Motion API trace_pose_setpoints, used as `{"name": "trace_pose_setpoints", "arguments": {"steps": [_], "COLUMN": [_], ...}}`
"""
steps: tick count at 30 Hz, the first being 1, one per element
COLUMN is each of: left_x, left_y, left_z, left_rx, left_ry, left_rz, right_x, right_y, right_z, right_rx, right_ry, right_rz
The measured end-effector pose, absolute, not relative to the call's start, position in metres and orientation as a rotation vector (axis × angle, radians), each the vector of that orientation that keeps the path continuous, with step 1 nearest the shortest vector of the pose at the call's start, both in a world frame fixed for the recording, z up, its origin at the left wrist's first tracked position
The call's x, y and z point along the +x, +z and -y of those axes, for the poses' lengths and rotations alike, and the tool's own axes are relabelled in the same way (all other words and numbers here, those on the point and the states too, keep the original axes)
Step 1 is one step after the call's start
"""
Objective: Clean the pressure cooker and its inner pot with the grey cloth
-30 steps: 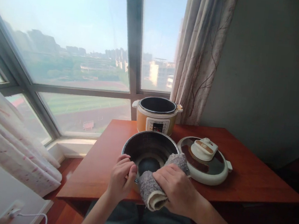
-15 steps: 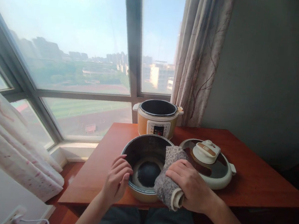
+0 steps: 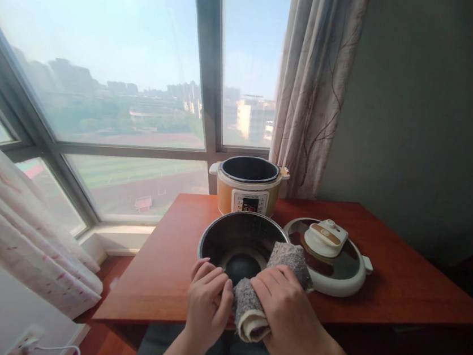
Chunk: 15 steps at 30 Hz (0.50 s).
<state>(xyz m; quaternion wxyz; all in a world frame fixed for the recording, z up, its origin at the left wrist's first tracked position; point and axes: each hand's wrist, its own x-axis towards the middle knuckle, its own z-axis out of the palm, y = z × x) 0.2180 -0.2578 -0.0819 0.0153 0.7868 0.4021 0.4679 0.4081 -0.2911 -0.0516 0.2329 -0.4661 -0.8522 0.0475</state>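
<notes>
An inner pot (image 3: 219, 238) with a dark inside stands at the table's front edge, its mouth tilted towards me. My left hand (image 3: 210, 300) is closed over the near-left part of its rim, with the fingers curled. In my right hand (image 3: 289, 312) is a rolled grey cloth (image 3: 247, 304) with a cream-coloured inner side. The cloth lies across the pot's near-right rim, and its far end (image 3: 289, 257) covers part of that side. Hands and cloth hide the front of the pot.
Behind the pot stands the electric pressure cooker (image 3: 245, 198), lidless, with a control panel. Its lid (image 3: 337, 269) lies on the right of the wooden table (image 3: 401, 270). Windows and curtains (image 3: 314, 95) border the table. A plugged-in white cord (image 3: 55, 348) is at lower left.
My left hand has moved right and closed on the pot's rim. My right hand has shifted slightly with the cloth, whose rolled end is now lower left. The pot has moved a little right.
</notes>
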Motion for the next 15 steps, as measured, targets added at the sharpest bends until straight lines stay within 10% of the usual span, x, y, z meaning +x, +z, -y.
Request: {"name": "trace_pose_setpoints", "arguments": {"steps": [15], "left_x": [0.181], "left_y": [-0.079], "left_z": [0.188], "left_rx": [2.49], "left_ry": [1.406], "left_rz": [-0.833], "right_x": [0.48], "right_y": [-0.043], "right_z": [0.246], "right_rx": [-1.005], "right_ry": [0.1], "right_rz": [2.515]}}
